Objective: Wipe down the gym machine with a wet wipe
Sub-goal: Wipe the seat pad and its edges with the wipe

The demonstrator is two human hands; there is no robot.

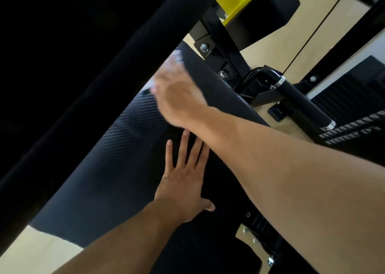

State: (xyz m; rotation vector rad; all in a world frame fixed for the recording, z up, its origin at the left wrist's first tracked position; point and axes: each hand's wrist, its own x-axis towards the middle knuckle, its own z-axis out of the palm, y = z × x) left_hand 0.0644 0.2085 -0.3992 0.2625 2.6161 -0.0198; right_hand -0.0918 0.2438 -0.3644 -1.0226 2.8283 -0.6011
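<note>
Landmark for me: black textured pad (116, 163) of gym machine, large, slanted across view.

Right hand (177, 90) blurred, on pad's upper end, white wet wipe (176, 58) under its fingers; can't tell if pinched or pressed flat.

Left hand (183, 180) lower on pad, fingers straight, spread, holding nothing.

Risks I judge: right forearm crosses over left fingers, so collision; wipe slips out at pad edge, drops toward black handle (302, 101) beside pad.
</note>
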